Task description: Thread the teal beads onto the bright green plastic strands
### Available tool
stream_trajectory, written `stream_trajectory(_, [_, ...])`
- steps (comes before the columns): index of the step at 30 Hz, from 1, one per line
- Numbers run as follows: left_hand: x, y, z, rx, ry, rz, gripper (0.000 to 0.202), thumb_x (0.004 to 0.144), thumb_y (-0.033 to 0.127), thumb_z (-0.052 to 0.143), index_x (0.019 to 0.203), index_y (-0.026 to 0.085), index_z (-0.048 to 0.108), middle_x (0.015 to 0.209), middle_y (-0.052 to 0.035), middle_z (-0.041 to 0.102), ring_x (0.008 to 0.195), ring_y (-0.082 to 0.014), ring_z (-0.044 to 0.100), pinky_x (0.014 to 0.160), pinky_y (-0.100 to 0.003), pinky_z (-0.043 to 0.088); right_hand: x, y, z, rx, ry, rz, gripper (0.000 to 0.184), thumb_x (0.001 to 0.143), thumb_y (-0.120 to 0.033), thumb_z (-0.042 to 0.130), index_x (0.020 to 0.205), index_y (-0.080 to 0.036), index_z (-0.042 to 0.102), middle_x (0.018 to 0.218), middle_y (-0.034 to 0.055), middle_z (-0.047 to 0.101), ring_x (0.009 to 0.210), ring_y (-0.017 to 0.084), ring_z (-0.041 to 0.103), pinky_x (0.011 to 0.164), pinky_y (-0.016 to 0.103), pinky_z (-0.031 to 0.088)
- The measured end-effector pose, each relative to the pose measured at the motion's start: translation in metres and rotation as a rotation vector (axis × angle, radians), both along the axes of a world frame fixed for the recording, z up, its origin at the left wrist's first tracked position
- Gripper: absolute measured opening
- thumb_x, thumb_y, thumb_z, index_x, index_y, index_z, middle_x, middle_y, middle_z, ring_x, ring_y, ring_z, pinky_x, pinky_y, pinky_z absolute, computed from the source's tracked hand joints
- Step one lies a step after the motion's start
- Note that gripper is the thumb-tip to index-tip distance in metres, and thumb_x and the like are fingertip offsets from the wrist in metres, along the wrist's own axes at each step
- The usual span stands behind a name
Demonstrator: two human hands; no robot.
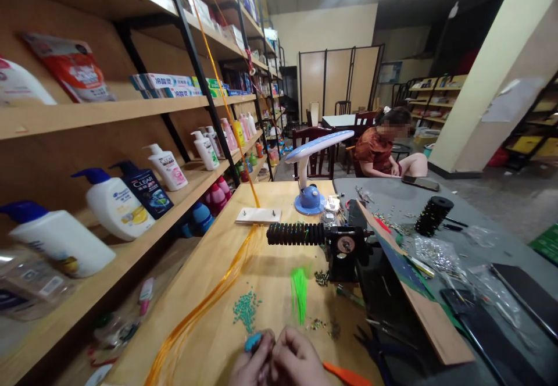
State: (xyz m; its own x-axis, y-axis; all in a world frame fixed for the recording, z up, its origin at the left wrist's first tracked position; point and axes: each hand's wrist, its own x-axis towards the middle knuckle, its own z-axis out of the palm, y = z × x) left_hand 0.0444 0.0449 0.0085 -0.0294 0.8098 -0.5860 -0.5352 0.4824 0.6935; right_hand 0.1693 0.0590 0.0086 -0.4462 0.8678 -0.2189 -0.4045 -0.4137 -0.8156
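Left hand [251, 364] pinching a teal piece [253, 342], right hand [297, 361] curled close against it, steady and low over the desk [265, 275] beside green beads [246, 310].

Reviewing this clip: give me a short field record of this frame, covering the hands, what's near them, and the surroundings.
left hand: holds a small teal piece
right hand: curled close beside the other hand
near hands: teal beads; green strands; orange cords
on wooden table: black coiled spindle; blue desk lamp
surroundings: shampoo bottles on shelves; seated person beyond the table
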Motion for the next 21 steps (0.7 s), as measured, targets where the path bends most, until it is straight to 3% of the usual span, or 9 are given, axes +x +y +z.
stream_trajectory(6, [-0.003, 0.003, -0.007, 0.044, 0.033, -0.004, 0.063, 0.045, 0.062, 0.092, 0.075, 0.013, 0.065, 0.046, 0.0054, 0.045, 0.043, -0.0066, 0.043, 0.044, -0.017, 0.029, -0.006, 0.007, -0.007, -0.005, -0.009, 0.028, 0.045, 0.067, -0.055, 0.072, 0.07, -0.019, 0.044, 0.05, -0.0044, 0.056, 0.041, 0.006, 0.044, 0.045, 0.019, 0.027])
stream_trajectory(14, [0.0, 0.006, 0.007, 0.109, 0.043, 0.011, 0.06, 0.045, 0.057, 0.094, 0.07, 0.014, 0.061, 0.046, 0.0062, 0.044, 0.042, -0.0074, 0.044, 0.043, -0.018, 0.031, -0.016, 0.009, -0.021, -0.042, 0.028, 0.008, 0.046, 0.066, -0.056, 0.072, 0.072, -0.02, 0.043, 0.051, -0.0044, 0.058, 0.04, 0.006, 0.045, 0.043, 0.017, 0.028])
stream_trajectory(21, [0.002, 0.005, 0.005, 0.103, 0.061, 0.027, 0.064, 0.043, 0.061, 0.093, 0.074, 0.014, 0.062, 0.042, 0.0078, 0.041, 0.038, -0.0073, 0.041, 0.04, -0.018, 0.03, -0.027, 0.011, -0.031, -0.084, 0.003, -0.036, 0.055, 0.057, -0.064, 0.072, 0.069, -0.022, 0.039, 0.043, -0.0059, 0.052, 0.034, 0.006, 0.039, 0.038, 0.018, 0.023])
